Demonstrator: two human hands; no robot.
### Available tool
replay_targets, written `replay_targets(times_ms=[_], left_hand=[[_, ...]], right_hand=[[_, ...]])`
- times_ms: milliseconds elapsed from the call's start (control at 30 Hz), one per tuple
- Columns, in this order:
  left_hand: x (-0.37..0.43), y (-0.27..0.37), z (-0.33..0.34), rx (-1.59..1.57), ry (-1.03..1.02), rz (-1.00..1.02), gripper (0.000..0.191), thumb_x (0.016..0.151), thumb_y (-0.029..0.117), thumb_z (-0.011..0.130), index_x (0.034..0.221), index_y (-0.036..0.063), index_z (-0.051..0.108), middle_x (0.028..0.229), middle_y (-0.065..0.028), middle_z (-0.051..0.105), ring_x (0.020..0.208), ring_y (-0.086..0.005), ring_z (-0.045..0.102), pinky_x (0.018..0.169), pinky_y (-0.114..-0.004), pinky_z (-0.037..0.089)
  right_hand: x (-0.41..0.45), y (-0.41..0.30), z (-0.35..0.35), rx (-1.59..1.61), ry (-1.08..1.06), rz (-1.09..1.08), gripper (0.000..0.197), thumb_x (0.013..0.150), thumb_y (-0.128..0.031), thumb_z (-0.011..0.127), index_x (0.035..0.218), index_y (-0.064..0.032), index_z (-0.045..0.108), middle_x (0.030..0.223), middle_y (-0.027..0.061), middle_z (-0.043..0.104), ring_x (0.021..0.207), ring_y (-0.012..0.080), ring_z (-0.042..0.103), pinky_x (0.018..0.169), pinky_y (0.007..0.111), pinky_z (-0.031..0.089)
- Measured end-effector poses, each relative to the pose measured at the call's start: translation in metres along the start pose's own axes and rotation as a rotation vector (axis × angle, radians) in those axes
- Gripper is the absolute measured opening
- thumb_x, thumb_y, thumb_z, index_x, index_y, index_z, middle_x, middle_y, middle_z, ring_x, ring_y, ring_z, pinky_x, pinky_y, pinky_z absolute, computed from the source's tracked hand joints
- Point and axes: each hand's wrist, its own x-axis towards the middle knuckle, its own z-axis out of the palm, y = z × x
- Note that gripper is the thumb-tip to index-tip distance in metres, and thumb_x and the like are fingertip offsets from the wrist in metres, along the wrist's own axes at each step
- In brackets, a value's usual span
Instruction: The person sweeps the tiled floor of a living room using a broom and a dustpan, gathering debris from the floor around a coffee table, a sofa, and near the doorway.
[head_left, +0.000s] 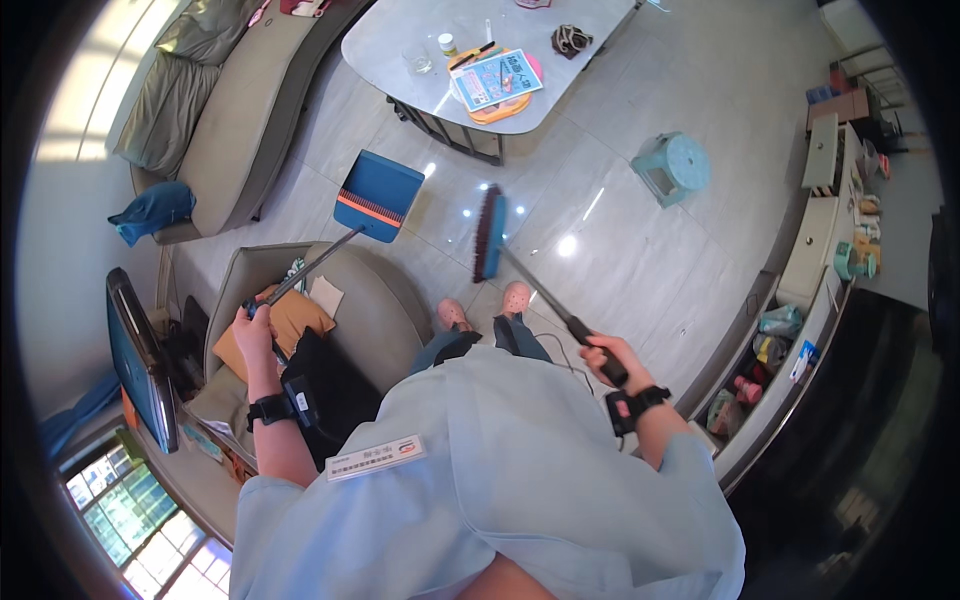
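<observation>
My left hand (256, 330) grips the handle of a long-handled blue dustpan (384, 180) near its upper end. An orange toothed strip crosses the dustpan, and its pan is out over the floor between the sofa and the table. In my right hand (616, 358) is the black grip of a broom (491, 234) with a blue head and dark bristles. The broom head is to the right of the dustpan, apart from it, just ahead of my pink clogs (516, 297). Whether the bristles touch the tiles I cannot tell.
A marble-look table (390, 37) ahead bears a book, a glass and a bottle. A light blue plastic stool (684, 161) is at the right. A grey sofa (232, 120) lines the left; an armchair (375, 300) with cushions is close by. Open drawers (750, 360) jut out at right.
</observation>
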Motion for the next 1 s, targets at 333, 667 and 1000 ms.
replay_targets(times_ms=[333, 667, 1000], left_hand=[[0.003, -0.014, -0.001, 0.042, -0.016, 0.026, 0.020, 0.071, 0.005, 0.052, 0.090, -0.0022, 0.053, 0.052, 0.0004, 0.043, 0.037, -0.0058, 0.038, 0.034, -0.020, 0.030], [-0.011, 0.017, -0.013, 0.086, 0.057, 0.118, 0.023, 0.073, 0.007, 0.052, 0.094, -0.0030, 0.053, 0.052, 0.0017, 0.043, 0.038, -0.0049, 0.038, 0.036, -0.019, 0.029], [-0.030, 0.032, -0.013, 0.036, 0.129, 0.101, 0.020, 0.073, 0.006, 0.052, 0.092, -0.0029, 0.053, 0.053, 0.0016, 0.043, 0.038, -0.0048, 0.038, 0.037, -0.019, 0.029]], right_hand=[[-0.120, 0.012, -0.041, 0.031, 0.204, -0.213, 0.050, 0.073, 0.002, 0.047, 0.114, -0.0231, 0.034, 0.072, 0.0101, 0.043, 0.046, 0.0069, 0.039, 0.037, 0.017, 0.035], [0.002, 0.010, 0.051, -0.062, -0.031, 0.143, 0.021, 0.079, -0.004, 0.045, 0.098, -0.0071, 0.037, 0.066, 0.0008, 0.038, 0.044, 0.0014, 0.035, 0.036, 0.012, 0.032], [0.170, 0.026, 0.120, -0.267, -0.027, 0.267, 0.013, 0.074, -0.006, 0.053, 0.076, -0.0003, 0.041, 0.065, 0.0048, 0.045, 0.051, 0.0071, 0.045, 0.043, 0.016, 0.038]])
